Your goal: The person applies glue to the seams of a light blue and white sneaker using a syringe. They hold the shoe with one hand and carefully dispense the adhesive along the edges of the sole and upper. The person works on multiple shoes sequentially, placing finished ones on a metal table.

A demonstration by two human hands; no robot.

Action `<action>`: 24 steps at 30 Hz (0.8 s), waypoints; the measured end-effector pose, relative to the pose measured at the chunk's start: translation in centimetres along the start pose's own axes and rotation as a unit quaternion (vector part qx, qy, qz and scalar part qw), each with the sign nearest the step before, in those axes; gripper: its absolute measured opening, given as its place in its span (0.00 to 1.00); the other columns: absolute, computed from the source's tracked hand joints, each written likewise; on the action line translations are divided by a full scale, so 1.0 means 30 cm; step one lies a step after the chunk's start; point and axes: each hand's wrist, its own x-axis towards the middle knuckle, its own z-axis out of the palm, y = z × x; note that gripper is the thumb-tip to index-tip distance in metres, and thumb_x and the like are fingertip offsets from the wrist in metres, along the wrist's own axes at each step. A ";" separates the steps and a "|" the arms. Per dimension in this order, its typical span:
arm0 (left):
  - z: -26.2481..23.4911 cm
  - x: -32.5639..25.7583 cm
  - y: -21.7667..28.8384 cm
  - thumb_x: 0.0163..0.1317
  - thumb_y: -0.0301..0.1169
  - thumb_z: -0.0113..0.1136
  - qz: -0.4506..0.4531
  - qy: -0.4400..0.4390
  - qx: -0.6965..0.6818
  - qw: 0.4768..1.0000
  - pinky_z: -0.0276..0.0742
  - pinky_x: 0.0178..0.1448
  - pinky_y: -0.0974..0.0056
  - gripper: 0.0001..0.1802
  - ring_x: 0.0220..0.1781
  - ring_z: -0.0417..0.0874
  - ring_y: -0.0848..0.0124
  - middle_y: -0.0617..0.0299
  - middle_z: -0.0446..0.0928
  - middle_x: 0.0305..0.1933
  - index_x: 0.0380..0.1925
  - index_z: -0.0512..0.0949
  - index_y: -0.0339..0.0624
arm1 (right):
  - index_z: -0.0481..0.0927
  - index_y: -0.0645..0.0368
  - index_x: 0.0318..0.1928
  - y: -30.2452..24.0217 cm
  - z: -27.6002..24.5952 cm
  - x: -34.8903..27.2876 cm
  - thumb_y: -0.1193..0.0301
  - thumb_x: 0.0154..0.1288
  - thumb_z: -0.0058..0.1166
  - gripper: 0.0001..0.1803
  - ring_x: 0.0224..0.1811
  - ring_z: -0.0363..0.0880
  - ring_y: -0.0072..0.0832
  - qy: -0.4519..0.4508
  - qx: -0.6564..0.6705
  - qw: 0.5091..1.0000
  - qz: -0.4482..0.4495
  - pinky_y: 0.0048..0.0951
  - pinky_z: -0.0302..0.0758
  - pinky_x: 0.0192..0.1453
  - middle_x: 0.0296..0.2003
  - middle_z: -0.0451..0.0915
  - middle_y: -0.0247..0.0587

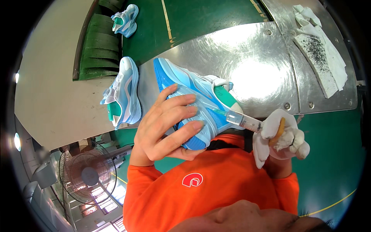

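My bare left hand (pixel 166 125) wraps around the sole side of a light blue and white sneaker (pixel 185 77) with a green insole. The shoe is tilted, its sole turned toward my fingers, in front of my orange top. In a white glove, my right hand (pixel 280 135) is closed around the rear end of a clear syringe (pixel 245 121). The syringe's thin greenish tip reaches the shoe's sidewall near the heel; whether it touches is hard to tell. A tan-yellow strip shows across the gloved fingers, its nature unclear.
A similar blue sneaker (pixel 125 92) rests on the left of the metal table (pixel 247 50). Another sneaker (pixel 125 21) lies farther off on the green belt, beside dark strip curtains (pixel 98 50). Crumpled white cloth (pixel 328 58) with black specks sits far right. A fan (pixel 89 176) stands lower left.
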 end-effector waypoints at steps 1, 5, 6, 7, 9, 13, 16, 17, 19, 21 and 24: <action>0.001 -0.002 0.001 0.51 0.42 0.73 0.000 0.003 0.002 1.000 0.73 0.58 0.35 0.25 0.49 0.83 0.46 0.48 0.78 0.45 0.45 0.80 0.39 | 0.68 0.86 0.48 0.002 0.004 0.001 0.54 0.49 0.67 0.43 0.27 0.84 0.42 0.008 0.001 1.000 0.006 0.39 0.85 0.41 0.41 0.77 0.60; 0.002 0.000 -0.005 0.51 0.44 0.73 0.002 0.004 -0.007 1.000 0.73 0.58 0.35 0.25 0.49 0.83 0.46 0.48 0.78 0.45 0.44 0.80 0.39 | 0.69 0.84 0.48 0.001 0.018 0.001 0.54 0.48 0.67 0.42 0.26 0.84 0.40 0.054 -0.022 0.998 0.029 0.35 0.84 0.34 0.36 0.79 0.58; 0.002 0.002 -0.007 0.51 0.44 0.73 0.003 0.002 -0.009 1.000 0.73 0.58 0.35 0.25 0.49 0.83 0.46 0.48 0.78 0.45 0.44 0.80 0.39 | 0.69 0.83 0.48 -0.002 0.023 0.006 0.54 0.48 0.66 0.41 0.25 0.84 0.39 0.061 -0.027 0.997 0.034 0.33 0.84 0.32 0.34 0.79 0.58; 0.002 0.004 -0.005 0.51 0.44 0.73 0.002 0.001 -0.010 1.000 0.74 0.58 0.35 0.25 0.49 0.83 0.46 0.48 0.78 0.45 0.44 0.80 0.39 | 0.70 0.82 0.47 -0.006 0.028 0.010 0.55 0.48 0.66 0.40 0.25 0.83 0.39 0.067 -0.031 0.996 0.040 0.32 0.83 0.29 0.32 0.80 0.57; -0.004 0.007 0.004 0.51 0.44 0.73 -0.003 -0.002 -0.006 1.000 0.74 0.58 0.35 0.25 0.49 0.83 0.46 0.48 0.78 0.45 0.44 0.80 0.39 | 0.71 0.81 0.46 -0.010 0.045 0.029 0.57 0.49 0.63 0.36 0.22 0.83 0.37 0.064 -0.024 0.996 0.048 0.29 0.81 0.25 0.26 0.80 0.56; 0.010 -0.007 0.001 0.50 0.45 0.73 -0.005 0.014 -0.002 1.000 0.73 0.58 0.35 0.26 0.49 0.83 0.46 0.48 0.78 0.45 0.43 0.80 0.39 | 0.73 0.79 0.44 -0.020 0.058 0.031 0.62 0.51 0.54 0.28 0.18 0.81 0.36 0.103 -0.114 0.986 0.060 0.27 0.78 0.22 0.20 0.79 0.54; 0.014 -0.008 0.002 0.50 0.45 0.74 -0.008 0.017 -0.002 1.000 0.73 0.58 0.34 0.26 0.49 0.83 0.47 0.49 0.78 0.45 0.43 0.80 0.39 | 0.74 0.78 0.42 -0.040 0.087 0.036 0.65 0.50 0.50 0.25 0.17 0.79 0.35 0.140 -0.140 0.976 0.087 0.26 0.78 0.21 0.19 0.78 0.54; 0.013 -0.007 0.002 0.50 0.45 0.74 -0.007 0.015 -0.004 1.000 0.73 0.58 0.34 0.26 0.49 0.83 0.47 0.49 0.78 0.45 0.43 0.80 0.39 | 0.74 0.78 0.42 -0.043 0.091 0.035 0.66 0.49 0.49 0.25 0.16 0.79 0.35 0.148 -0.142 0.974 0.093 0.26 0.77 0.20 0.19 0.78 0.54; 0.009 -0.006 0.002 0.50 0.45 0.73 -0.006 0.012 -0.007 1.000 0.73 0.58 0.34 0.26 0.49 0.83 0.47 0.49 0.78 0.45 0.43 0.80 0.40 | 0.75 0.78 0.42 -0.041 0.093 0.034 0.69 0.47 0.47 0.24 0.16 0.79 0.35 0.152 -0.144 0.974 0.087 0.26 0.77 0.20 0.19 0.78 0.55; 0.007 -0.006 0.006 0.51 0.45 0.73 -0.007 0.011 -0.003 1.000 0.73 0.58 0.34 0.26 0.49 0.83 0.47 0.49 0.77 0.45 0.44 0.80 0.40 | 0.75 0.78 0.41 -0.032 0.094 0.037 0.71 0.45 0.44 0.24 0.16 0.78 0.35 0.144 -0.140 0.977 0.065 0.26 0.77 0.19 0.19 0.78 0.55; 0.005 -0.009 0.003 0.51 0.45 0.73 -0.005 0.009 -0.002 1.000 0.73 0.58 0.35 0.26 0.49 0.83 0.47 0.49 0.77 0.45 0.44 0.80 0.40 | 0.75 0.79 0.39 -0.038 0.103 0.039 0.73 0.42 0.43 0.24 0.15 0.78 0.35 0.167 -0.149 0.971 0.077 0.27 0.76 0.18 0.19 0.77 0.56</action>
